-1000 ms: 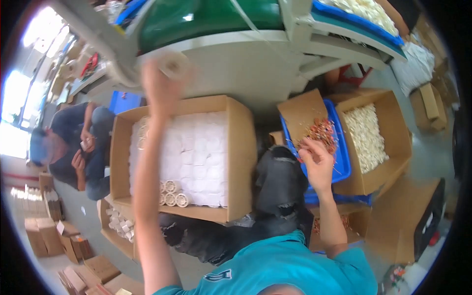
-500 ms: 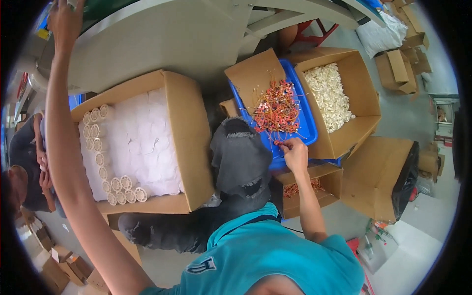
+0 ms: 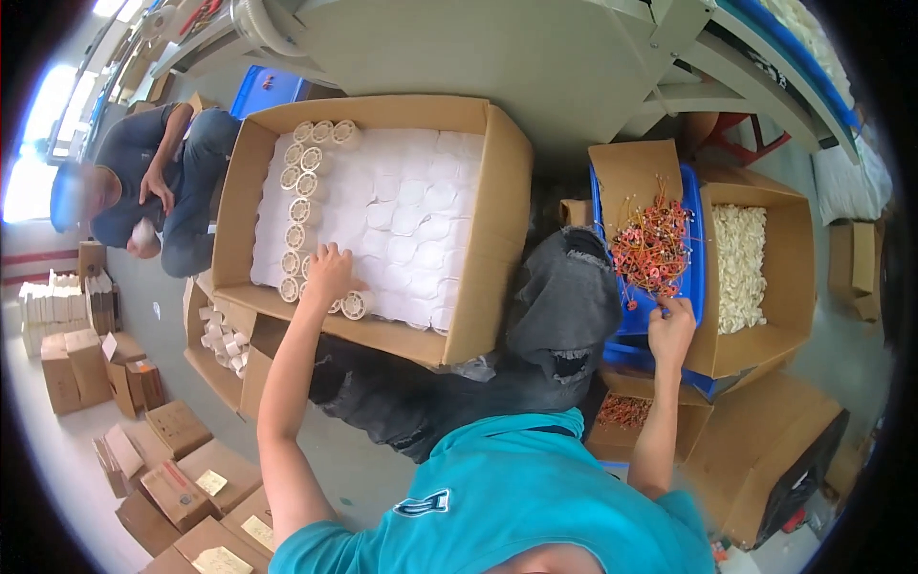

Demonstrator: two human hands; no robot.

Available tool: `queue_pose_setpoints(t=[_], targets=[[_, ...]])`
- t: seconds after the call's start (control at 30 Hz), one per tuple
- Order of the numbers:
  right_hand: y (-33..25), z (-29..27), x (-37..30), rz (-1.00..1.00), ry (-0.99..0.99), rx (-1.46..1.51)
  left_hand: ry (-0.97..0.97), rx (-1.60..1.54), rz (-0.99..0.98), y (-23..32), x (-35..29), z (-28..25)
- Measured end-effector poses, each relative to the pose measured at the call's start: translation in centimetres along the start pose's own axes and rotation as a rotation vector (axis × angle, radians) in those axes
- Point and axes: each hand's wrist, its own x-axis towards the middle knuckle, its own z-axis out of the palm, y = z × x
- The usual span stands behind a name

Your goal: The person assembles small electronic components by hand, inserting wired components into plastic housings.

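Note:
My left hand (image 3: 330, 275) is down in the large cardboard box (image 3: 507, 210), its fingers curled over the cream round slotted parts (image 3: 298, 237). It covers some of these parts, and its grip is partly hidden. The cream parts stand in an L-shaped group on a white sheet-like layer (image 3: 402, 210). Over to the right, my right hand (image 3: 672, 325) pinches at the near edge of a heap of red and orange wired parts (image 3: 653, 244). That heap lies on a cardboard flap and in a blue tray (image 3: 695, 206).
Right of the tray is a box of small cream pieces (image 3: 739, 268). A smaller box of reddish parts (image 3: 623, 411) sits below it. A grey machine frame (image 3: 430, 57) runs along the far side. Another person (image 3: 158, 182) sits at the left, near stacked cartons (image 3: 172, 493).
My left hand has come down from the far upper left into the large box. My right hand stays by the wired heap. The view has shifted left, bringing the seated person further into sight.

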Motion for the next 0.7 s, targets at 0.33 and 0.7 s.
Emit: queue_pose_setpoints(t=[0.33,0.7], targets=[[-2.4,-5.9,-0.4,0.019,0.169,0.26,0.268,-0.81,0.015,-0.1,-0.7,-6.3],[-6.5,-5.6,-0.2,-0.066,0.166,0.439,-0.256,-2.252,0.614,19.3,-8.4,-10.8]])
